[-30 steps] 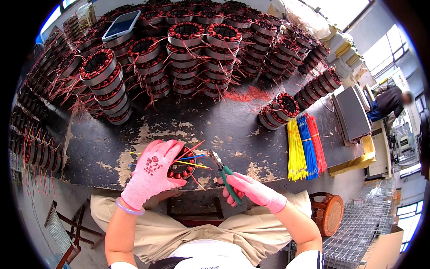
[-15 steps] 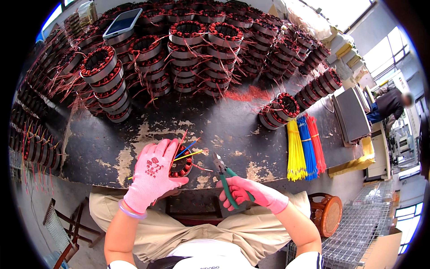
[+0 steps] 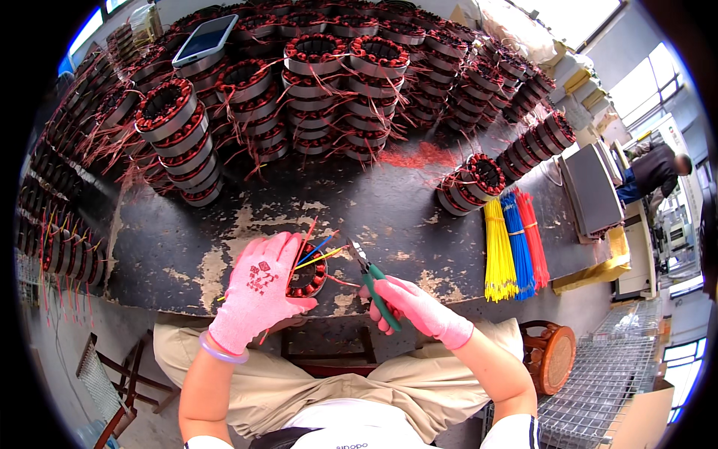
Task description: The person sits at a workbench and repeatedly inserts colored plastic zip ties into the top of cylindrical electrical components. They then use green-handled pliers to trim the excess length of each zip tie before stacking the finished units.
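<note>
My left hand (image 3: 258,293), in a pink glove, lies over the left side of a motor stator (image 3: 310,280) at the table's near edge. Its fingers point away from me and its thumb grips the near rim. Red, blue and yellow wires (image 3: 320,255) stick up from the ring of red copper windings. My right hand (image 3: 420,305), gloved alike, is closed around green-handled cutting pliers (image 3: 380,293). Their metal jaws point far left, close to the yellow wire's tip; whether they touch it I cannot tell.
Tall stacks of stators (image 3: 310,90) fill the table's far side, with a phone (image 3: 206,39) on one. Bundles of yellow (image 3: 499,251), blue (image 3: 520,243) and red wires (image 3: 532,239) lie at right. A wooden stool (image 3: 550,358) stands right of my knee. A person (image 3: 652,173) is at far right.
The pliers have risen and come nearer the wire ends, and their handles are closer together. My left hand stays on the stator, almost unmoved.
</note>
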The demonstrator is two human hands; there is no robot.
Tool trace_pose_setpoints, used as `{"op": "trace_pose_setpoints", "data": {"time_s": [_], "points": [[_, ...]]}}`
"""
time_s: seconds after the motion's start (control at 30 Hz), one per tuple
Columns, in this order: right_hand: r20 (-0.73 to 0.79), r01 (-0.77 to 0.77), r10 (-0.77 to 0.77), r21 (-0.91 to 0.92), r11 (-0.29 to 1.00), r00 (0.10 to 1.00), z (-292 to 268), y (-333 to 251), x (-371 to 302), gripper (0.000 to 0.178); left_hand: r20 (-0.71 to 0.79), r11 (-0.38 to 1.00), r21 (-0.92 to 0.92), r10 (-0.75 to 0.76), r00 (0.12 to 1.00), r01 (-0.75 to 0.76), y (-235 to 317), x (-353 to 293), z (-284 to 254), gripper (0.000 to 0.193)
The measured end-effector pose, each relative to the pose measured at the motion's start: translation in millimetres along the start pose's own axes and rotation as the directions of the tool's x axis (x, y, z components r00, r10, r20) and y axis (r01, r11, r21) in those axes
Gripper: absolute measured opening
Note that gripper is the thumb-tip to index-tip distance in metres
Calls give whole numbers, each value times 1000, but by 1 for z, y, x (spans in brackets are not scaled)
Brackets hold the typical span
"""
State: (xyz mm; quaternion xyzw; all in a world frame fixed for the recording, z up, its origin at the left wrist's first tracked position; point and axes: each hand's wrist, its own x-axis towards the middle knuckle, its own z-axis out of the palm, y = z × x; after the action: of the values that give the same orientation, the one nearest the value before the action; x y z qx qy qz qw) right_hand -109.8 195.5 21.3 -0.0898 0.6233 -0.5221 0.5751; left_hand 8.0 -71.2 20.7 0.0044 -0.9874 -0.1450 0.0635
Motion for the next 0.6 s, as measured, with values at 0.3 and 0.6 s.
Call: {"op": "trace_pose_setpoints", "data": {"time_s": [0.3,0.6], "points": [[77,-101,89,168,981,993,-21,13,-7,63,-49,962,107,-249,967,253,22,-3,11,101],[135,-186,175,72,980,975,-11,4,-4,58,-113,954,148,-244,963,259,18,-5,17,99]]}}
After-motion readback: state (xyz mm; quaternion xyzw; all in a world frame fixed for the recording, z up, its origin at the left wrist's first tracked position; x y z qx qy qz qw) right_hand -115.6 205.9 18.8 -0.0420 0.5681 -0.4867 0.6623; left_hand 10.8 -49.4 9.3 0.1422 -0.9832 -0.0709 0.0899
